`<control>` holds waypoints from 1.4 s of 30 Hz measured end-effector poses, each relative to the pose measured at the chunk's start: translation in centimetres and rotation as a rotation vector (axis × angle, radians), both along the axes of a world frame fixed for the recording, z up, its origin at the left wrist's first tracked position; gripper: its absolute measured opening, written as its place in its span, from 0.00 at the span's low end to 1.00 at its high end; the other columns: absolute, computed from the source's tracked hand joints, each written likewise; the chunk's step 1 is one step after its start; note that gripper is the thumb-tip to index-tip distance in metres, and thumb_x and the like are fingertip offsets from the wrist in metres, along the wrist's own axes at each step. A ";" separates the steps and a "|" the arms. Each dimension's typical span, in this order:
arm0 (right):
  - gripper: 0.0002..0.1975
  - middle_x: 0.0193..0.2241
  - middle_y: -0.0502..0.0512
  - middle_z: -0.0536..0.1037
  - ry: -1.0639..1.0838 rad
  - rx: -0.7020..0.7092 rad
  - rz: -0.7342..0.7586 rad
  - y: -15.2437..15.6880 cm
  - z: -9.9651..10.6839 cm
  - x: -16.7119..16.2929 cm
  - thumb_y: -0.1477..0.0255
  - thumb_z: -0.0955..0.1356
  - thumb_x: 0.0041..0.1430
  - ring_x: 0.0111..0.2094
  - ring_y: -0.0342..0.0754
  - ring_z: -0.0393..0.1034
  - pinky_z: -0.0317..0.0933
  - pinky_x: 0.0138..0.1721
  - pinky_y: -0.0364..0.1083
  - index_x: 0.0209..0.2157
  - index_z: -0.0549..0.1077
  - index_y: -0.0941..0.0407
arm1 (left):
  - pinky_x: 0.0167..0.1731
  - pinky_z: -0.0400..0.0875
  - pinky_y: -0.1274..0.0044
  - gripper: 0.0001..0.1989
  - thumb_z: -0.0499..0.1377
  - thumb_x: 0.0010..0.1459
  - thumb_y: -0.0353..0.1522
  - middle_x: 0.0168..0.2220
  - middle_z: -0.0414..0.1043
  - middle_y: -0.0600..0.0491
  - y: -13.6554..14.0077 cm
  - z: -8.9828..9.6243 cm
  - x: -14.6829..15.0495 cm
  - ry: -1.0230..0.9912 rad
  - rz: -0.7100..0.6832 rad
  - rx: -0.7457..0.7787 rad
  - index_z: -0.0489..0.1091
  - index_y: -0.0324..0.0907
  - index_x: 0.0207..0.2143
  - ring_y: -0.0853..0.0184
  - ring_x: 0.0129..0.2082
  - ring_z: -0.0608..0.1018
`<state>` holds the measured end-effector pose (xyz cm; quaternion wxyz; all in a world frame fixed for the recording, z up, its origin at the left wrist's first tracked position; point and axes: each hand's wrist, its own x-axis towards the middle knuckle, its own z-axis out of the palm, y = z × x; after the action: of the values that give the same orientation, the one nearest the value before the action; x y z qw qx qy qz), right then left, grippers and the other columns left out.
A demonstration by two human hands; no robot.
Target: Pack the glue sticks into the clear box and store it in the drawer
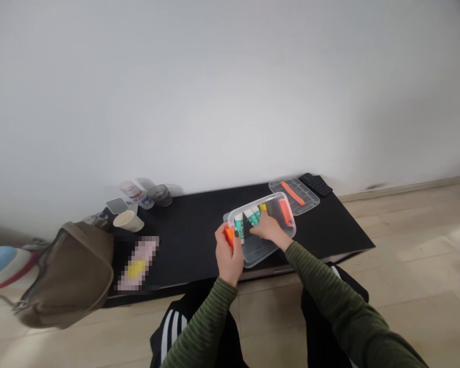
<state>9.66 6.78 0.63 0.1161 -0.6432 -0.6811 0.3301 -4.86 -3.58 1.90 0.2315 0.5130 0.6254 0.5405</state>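
A clear plastic storage box [262, 250] with orange latches is tilted up at the front of the black tabletop. My left hand [229, 253] is closed on the box's left end, by its orange latch [229, 235]. Inside the box, my right hand [268, 227] has its thumb and fingers around a green-and-white tube [252, 216]; the fingertips are partly hidden. Another green-and-white tube [239, 227] stands near the left wall. Beside my right fingers shows a small yellow thing [263, 207].
The box's clear lid [310, 199], with an orange handle, lies behind right, by a black keypad-like thing [316, 184]. To the left are a paper cup [129, 222], a spray can [136, 194], a dark glass [160, 195], a blurred-out pink item [140, 260] and a brown bag [74, 276].
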 end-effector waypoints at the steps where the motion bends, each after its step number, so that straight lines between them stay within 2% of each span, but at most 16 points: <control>1: 0.42 0.43 0.66 0.78 0.009 0.030 0.007 -0.2 0.6 0.1 0.63 0.73 0.45 0.43 0.62 0.76 0.65 0.38 0.51 0.60 0.57 0.61 | 0.45 0.69 0.72 0.21 0.53 0.64 0.42 0.49 0.71 0.47 0.5 0.1 -0.4 -0.010 0.025 -0.012 0.60 0.45 0.56 0.61 0.43 0.75; 3: 0.37 0.44 0.64 0.78 0.032 0.131 0.051 -1.0 2.0 0.5 0.65 0.72 0.45 0.45 0.61 0.75 0.65 0.41 0.51 0.57 0.61 0.58 | 0.44 0.69 0.73 0.21 0.54 0.63 0.45 0.48 0.72 0.48 1.7 0.2 -1.4 -0.067 0.100 -0.049 0.62 0.46 0.55 0.61 0.44 0.75; 6: 0.29 0.47 0.59 0.76 0.165 0.383 0.121 -2.8 4.3 1.5 0.68 0.71 0.46 0.47 0.58 0.73 0.64 0.44 0.50 0.52 0.64 0.54 | 0.37 0.70 0.75 0.21 0.54 0.62 0.48 0.43 0.72 0.50 3.5 0.0 -3.3 -0.185 0.208 -0.153 0.64 0.46 0.50 0.64 0.39 0.75; 10: 0.30 0.48 0.59 0.75 0.294 0.584 0.032 -4.4 5.1 3.5 0.70 0.70 0.47 0.46 0.56 0.72 0.64 0.46 0.49 0.54 0.63 0.53 | 0.30 0.68 0.76 0.20 0.51 0.63 0.47 0.37 0.70 0.51 5.0 -0.1 -6.8 -0.276 0.262 -0.308 0.64 0.42 0.47 0.66 0.31 0.74; 12: 0.28 0.46 0.58 0.75 0.299 0.605 0.006 -4.4 4.7 4.4 0.71 0.69 0.47 0.44 0.55 0.72 0.64 0.44 0.49 0.52 0.64 0.54 | 0.34 0.70 0.73 0.19 0.51 0.62 0.45 0.39 0.70 0.49 5.0 0.5 -8.6 -0.172 0.238 -0.375 0.66 0.40 0.46 0.63 0.35 0.75; 15: 0.26 0.43 0.56 0.75 0.253 0.606 0.064 -4.3 3.8 5.0 0.73 0.69 0.45 0.42 0.54 0.72 0.64 0.42 0.48 0.50 0.65 0.54 | 0.46 0.70 0.65 0.19 0.52 0.62 0.44 0.47 0.67 0.43 4.0 2.1 -9.6 0.217 0.254 -0.358 0.69 0.40 0.46 0.57 0.45 0.75; 17: 0.27 0.42 0.56 0.75 0.190 0.617 0.166 -4.6 3.4 5.0 0.74 0.69 0.44 0.41 0.53 0.72 0.64 0.40 0.48 0.49 0.65 0.55 | 0.50 0.68 0.64 0.18 0.51 0.64 0.41 0.51 0.65 0.41 2.6 2.9 -8.4 0.421 0.306 -0.135 0.69 0.40 0.48 0.56 0.50 0.73; 18: 0.27 0.42 0.56 0.75 0.150 0.632 0.234 -4.9 3.2 4.9 0.74 0.69 0.44 0.41 0.53 0.71 0.64 0.40 0.48 0.49 0.65 0.55 | 0.50 0.68 0.66 0.17 0.49 0.65 0.39 0.50 0.66 0.42 1.8 3.1 -7.2 0.459 0.258 0.001 0.70 0.40 0.48 0.57 0.50 0.73; 21: 0.24 0.41 0.58 0.75 0.043 0.720 0.461 -5.9 2.7 4.3 0.72 0.70 0.46 0.41 0.54 0.70 0.63 0.40 0.49 0.48 0.66 0.56 | 0.47 0.71 0.71 0.17 0.46 0.66 0.36 0.47 0.71 0.45 -0.5 2.7 -3.0 0.543 -0.093 0.252 0.68 0.41 0.51 0.62 0.46 0.76; 23: 0.23 0.39 0.58 0.75 -0.004 0.775 0.556 -6.6 2.3 4.1 0.71 0.70 0.48 0.40 0.54 0.70 0.63 0.40 0.49 0.47 0.67 0.58 | 0.41 0.72 0.74 0.19 0.48 0.66 0.37 0.48 0.74 0.45 -1.4 2.1 -0.6 0.610 -0.252 0.253 0.65 0.41 0.55 0.62 0.45 0.78; 25: 0.21 0.38 0.58 0.75 -0.039 0.801 0.574 -7.0 1.9 4.1 0.69 0.70 0.50 0.39 0.53 0.69 0.61 0.38 0.49 0.47 0.67 0.59 | 0.35 0.71 0.76 0.17 0.46 0.68 0.37 0.41 0.77 0.47 -1.6 1.6 0.8 0.650 -0.297 0.192 0.67 0.41 0.52 0.64 0.37 0.80; 28: 0.20 0.36 0.57 0.74 -0.108 0.832 0.523 -7.2 1.8 4.7 0.67 0.69 0.53 0.36 0.52 0.67 0.58 0.35 0.48 0.46 0.67 0.58 | 0.27 0.66 0.78 0.17 0.43 0.70 0.37 0.31 0.77 0.52 -1.0 1.8 1.5 0.688 -0.291 0.117 0.69 0.41 0.45 0.66 0.27 0.78; 34: 0.11 0.31 0.56 0.73 -0.276 1.031 0.355 -7.6 2.4 5.3 0.71 0.64 0.61 0.32 0.51 0.62 0.51 0.31 0.49 0.45 0.70 0.59 | 0.25 0.63 0.77 0.20 0.41 0.71 0.40 0.31 0.77 0.52 -0.4 2.5 2.6 0.591 -0.189 0.089 0.68 0.40 0.46 0.68 0.23 0.76; 37: 0.11 0.33 0.57 0.74 -0.307 0.956 0.320 -7.5 2.6 5.8 0.70 0.64 0.61 0.33 0.51 0.64 0.50 0.32 0.49 0.45 0.70 0.57 | 0.25 0.63 0.77 0.19 0.42 0.71 0.41 0.29 0.76 0.52 -0.1 2.2 2.9 0.503 -0.151 0.065 0.68 0.40 0.45 0.67 0.23 0.76; 40: 0.14 0.36 0.56 0.76 -0.296 0.655 0.171 -6.4 2.6 7.3 0.68 0.68 0.54 0.37 0.52 0.68 0.52 0.31 0.47 0.43 0.70 0.55 | 0.27 0.65 0.77 0.20 0.40 0.71 0.41 0.29 0.74 0.52 0.5 1.6 2.7 0.461 -0.089 0.058 0.67 0.40 0.47 0.67 0.24 0.76; 42: 0.18 0.39 0.55 0.77 -0.279 0.414 -0.003 -5.1 2.5 8.7 0.66 0.70 0.50 0.39 0.53 0.71 0.54 0.32 0.46 0.44 0.68 0.53 | 0.29 0.66 0.77 0.20 0.40 0.71 0.41 0.31 0.75 0.51 1.1 0.9 2.9 0.551 -0.142 0.040 0.66 0.41 0.48 0.67 0.26 0.77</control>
<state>18.32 1.72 3.16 0.1507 -0.6459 -0.7429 0.0911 -2.00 -2.52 2.85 0.0799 0.6875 0.6165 0.3754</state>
